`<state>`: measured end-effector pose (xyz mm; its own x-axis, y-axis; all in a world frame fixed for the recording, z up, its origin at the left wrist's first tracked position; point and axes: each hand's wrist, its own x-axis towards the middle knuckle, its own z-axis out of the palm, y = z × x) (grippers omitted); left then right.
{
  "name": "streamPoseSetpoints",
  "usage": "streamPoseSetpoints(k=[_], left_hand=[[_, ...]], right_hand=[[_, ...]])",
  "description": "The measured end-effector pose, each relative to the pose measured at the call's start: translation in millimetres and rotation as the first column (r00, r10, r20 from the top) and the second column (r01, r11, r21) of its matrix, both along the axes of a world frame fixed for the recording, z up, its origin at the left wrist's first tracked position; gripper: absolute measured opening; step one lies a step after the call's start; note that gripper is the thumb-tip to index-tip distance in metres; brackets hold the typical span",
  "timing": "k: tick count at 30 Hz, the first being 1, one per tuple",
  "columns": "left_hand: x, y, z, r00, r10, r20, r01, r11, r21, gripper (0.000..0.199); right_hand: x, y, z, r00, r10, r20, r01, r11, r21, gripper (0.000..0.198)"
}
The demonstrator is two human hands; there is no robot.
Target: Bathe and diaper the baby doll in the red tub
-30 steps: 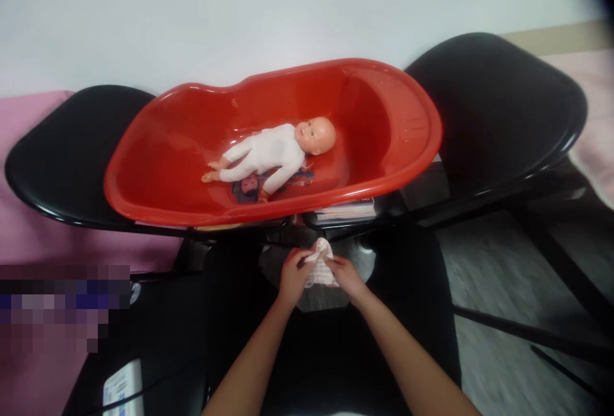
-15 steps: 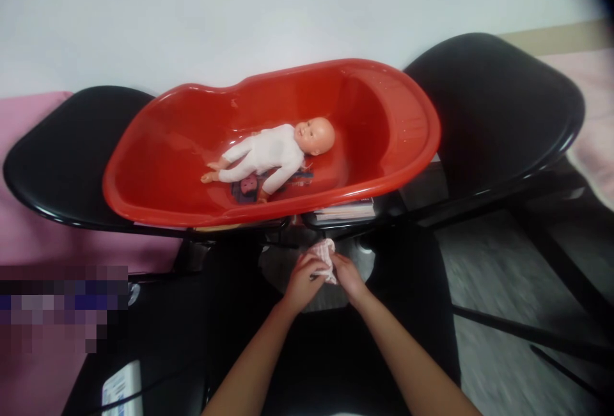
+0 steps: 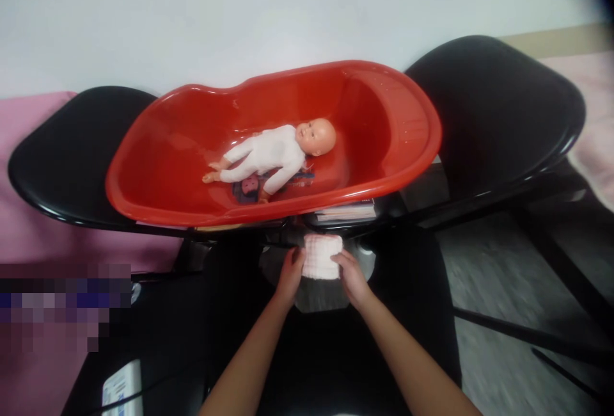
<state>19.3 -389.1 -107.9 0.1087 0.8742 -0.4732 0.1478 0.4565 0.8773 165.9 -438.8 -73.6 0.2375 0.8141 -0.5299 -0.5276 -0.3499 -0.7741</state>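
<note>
So the cloth (image 3: 322,257) is the thing in play here: a small pale square with pink checks, spread pretty flat just below the middle of the view, and I'm using it as the clock centre. The right hand (image 3: 354,278), around 4 o'clock, has its edge pinched, thumb on top and fingers close together. The left hand (image 3: 289,275) sits between 8 and 9 o'clock, fingers bunched narrow right up at the opposite edge, but I honestly can't tell if it's gripping or just touching. Up at 11 there's a big red tub (image 3: 177,141), and inside it a bald doll (image 3: 275,149) in a white outfit lies on its back, head toward roughly 3 and bare feet toward 9. The tub overlaps two black seats, the left seat (image 3: 71,153) around 10 and the right seat (image 3: 503,109) around 2. A stack of papers or booklets (image 3: 346,212) pokes out below the tub's rim at 1. Way off at 8 there's a white box (image 3: 122,390) with a dark cord (image 3: 158,385) running across it.
</note>
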Motion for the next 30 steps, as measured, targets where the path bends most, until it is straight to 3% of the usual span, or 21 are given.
streamPoseSetpoints(k=[2, 4, 7, 10, 16, 21, 23, 26, 28, 30], left_hand=[[1.7, -0.3, 4.9, 0.97, -0.025, 0.243, 0.09, 0.961, -0.261, 0.057], [4.3, -1.9, 10.5, 0.926, -0.011, 0.377, 0.141, 0.937, -0.319, 0.06], [6.0, -3.5, 11.9, 0.963, -0.025, 0.267, 0.066, 0.987, -0.146, 0.05], [4.8, -4.0, 8.0, 0.993, -0.065, 0.096, 0.064, 0.998, 0.018, 0.038], [3.2, -8.3, 10.9, 0.958, -0.174, 0.229, 0.166, 0.985, 0.051, 0.032], [-12.4, -10.9, 22.1, 0.974, -0.225, -0.035, 0.227, 0.965, 0.13, 0.029], [-22.0, -11.9, 42.2, 0.962, -0.232, -0.146, 0.259, 0.944, 0.206, 0.028], [-29.7, -7.4, 97.3, 0.944, -0.232, -0.235, 0.307, 0.879, 0.366, 0.027], [-26.2, 5.2, 141.8, 0.951, -0.168, -0.261, 0.29, 0.777, 0.558, 0.02], [-16.7, 29.5, 180.7, 0.947, -0.119, -0.298, 0.301, 0.65, 0.698, 0.015]], right_hand=[[-0.3, 0.4, 1.1, 0.999, -0.04, -0.02, 0.04, 0.999, 0.017, 0.04], [-1.4, 0.8, 1.2, 0.999, -0.048, -0.003, 0.048, 0.999, -0.002, 0.04], [-3.9, 1.0, 2.6, 1.0, -0.005, 0.03, 0.005, 1.0, 0.001, 0.042], [-6.1, 0.8, 5.4, 1.0, 0.013, 0.001, -0.013, 0.999, 0.046, 0.053], [-7.3, 2.6, 7.4, 0.999, 0.018, 0.03, -0.014, 0.993, -0.116, 0.059], [-0.8, 3.6, 11.0, 0.99, -0.029, 0.139, 0.045, 0.992, -0.114, 0.067], [5.5, 1.3, 13.1, 0.992, -0.025, 0.128, 0.036, 0.996, -0.083, 0.07], [18.0, -1.3, 18.0, 0.995, -0.003, 0.097, 0.013, 0.995, -0.099, 0.075], [26.7, 1.5, 26.4, 0.992, 0.034, 0.125, -0.021, 0.994, -0.104, 0.077], [34.1, 9.2, 42.3, 0.969, 0.138, 0.206, -0.138, 0.99, -0.015, 0.069]])
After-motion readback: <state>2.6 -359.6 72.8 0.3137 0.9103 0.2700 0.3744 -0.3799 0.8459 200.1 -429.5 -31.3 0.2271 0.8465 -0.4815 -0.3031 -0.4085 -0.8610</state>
